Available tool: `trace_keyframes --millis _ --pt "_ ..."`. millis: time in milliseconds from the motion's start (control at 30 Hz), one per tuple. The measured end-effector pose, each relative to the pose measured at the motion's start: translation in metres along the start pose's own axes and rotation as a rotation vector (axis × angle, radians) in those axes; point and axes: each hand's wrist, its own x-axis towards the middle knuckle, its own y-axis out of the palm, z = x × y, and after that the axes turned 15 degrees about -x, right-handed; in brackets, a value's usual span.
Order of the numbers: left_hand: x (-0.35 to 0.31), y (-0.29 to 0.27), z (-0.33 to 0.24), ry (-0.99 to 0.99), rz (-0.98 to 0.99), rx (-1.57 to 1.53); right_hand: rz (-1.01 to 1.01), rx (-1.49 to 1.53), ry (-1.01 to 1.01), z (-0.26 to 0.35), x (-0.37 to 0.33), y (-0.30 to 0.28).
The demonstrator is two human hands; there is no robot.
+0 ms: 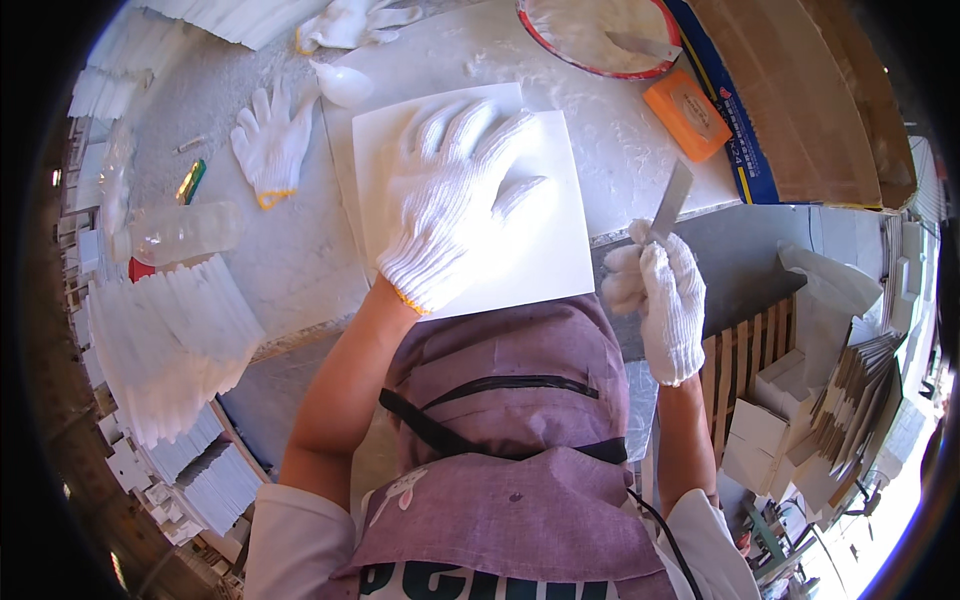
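White knitted gloves cover both of my hands. My left hand (465,185) lies flat, fingers spread, on a square white sheet or tile (545,260) at the table's front edge; a second white piece shows partly beneath it. Off to the right, beyond the table edge, my right hand (665,290) grips a flat metal scraper blade (673,195), which points up and away from me. The glove hides the lower end of the blade. Nearest the blade on the table is an orange box-shaped block (687,115).
A red-rimmed basin (600,30) of pale material with another blade stands at the back, beside a cardboard box (800,100). Spare gloves (272,140), a white bulb-shaped bottle (343,84) and a clear plastic bottle (188,232) lie left. White stacked sheets (175,340) stand at the left edge.
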Motion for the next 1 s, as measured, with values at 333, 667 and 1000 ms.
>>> trace_keyframes --millis 333,667,1000 --pt "0.003 -0.004 -0.005 -0.022 0.020 0.008 -0.073 -0.525 -0.687 0.025 0.022 0.025" --pt "0.004 -0.002 -0.004 0.004 0.004 0.017 -0.044 -0.501 -0.534 0.027 0.009 0.016" --pt "0.007 -0.003 -0.007 -0.093 0.003 -0.025 0.293 0.229 -0.131 -0.016 -0.049 0.037"
